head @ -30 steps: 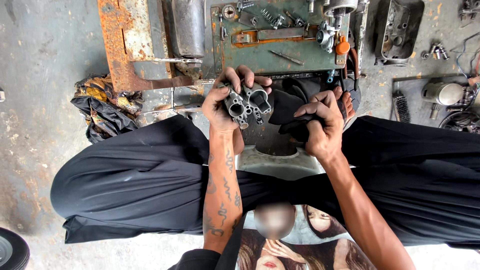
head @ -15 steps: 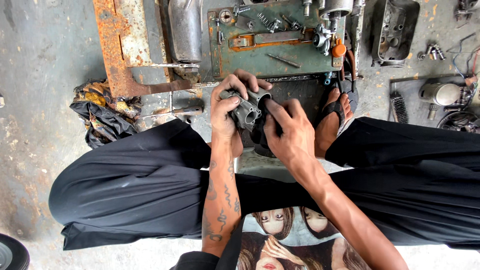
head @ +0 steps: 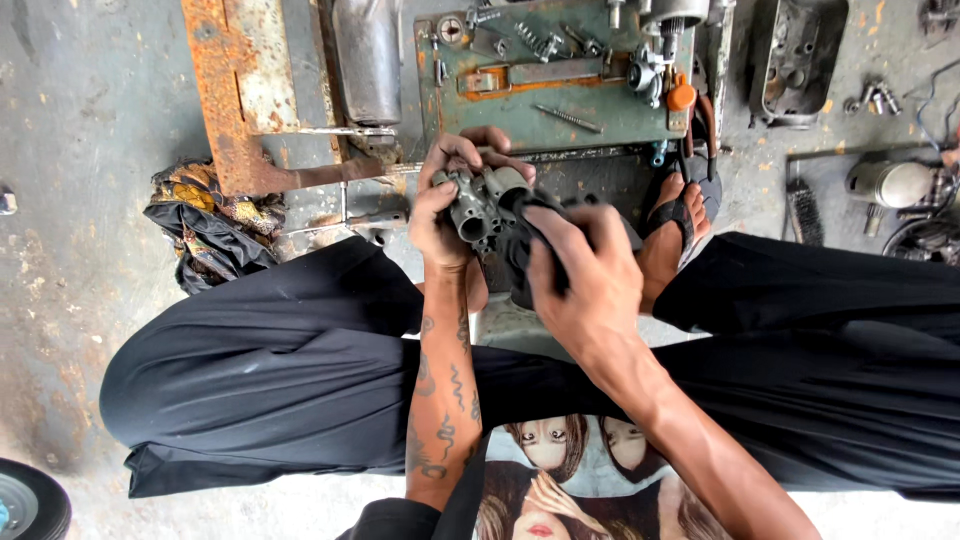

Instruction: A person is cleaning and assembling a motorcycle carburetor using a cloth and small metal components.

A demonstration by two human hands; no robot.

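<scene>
1. The metal part point(head: 478, 205) sits in my left hand point(head: 440, 215), held up over my lap, between my knees and in front of the green tray point(head: 600, 105).
2. My left fingers wrap over its far side and my thumb presses its near side, so that hand is clamped fully round the part.
3. My right hand point(head: 580, 275) comes in from the right, curled round a dark rag point(head: 530, 240); the rag is pressed against the right side of the part.
4. The part is grey cast metal, dull and grimy, with two short round tubes showing open mouths towards me, set side by side.
5. Its far end is hidden behind my left fingers, and its right flank is under the rag.
6. Just past my hands, the green tray carries bolts, springs, a rusty orange-edged bracket and an orange-capped piece.
7. Left of the tray stands a rusty frame point(head: 235, 90), with a grey cylinder point(head: 368, 60) beside it.
8. A crumpled patterned cloth point(head: 205, 225) lies on the concrete by my left knee.
9. My sandalled foot point(head: 680, 225) rests right of my hands, against the tray's near edge.
10. Further right, well apart, a grey engine cover point(head: 800, 60) and a wire brush point(head: 803, 210) lie on the floor.
</scene>
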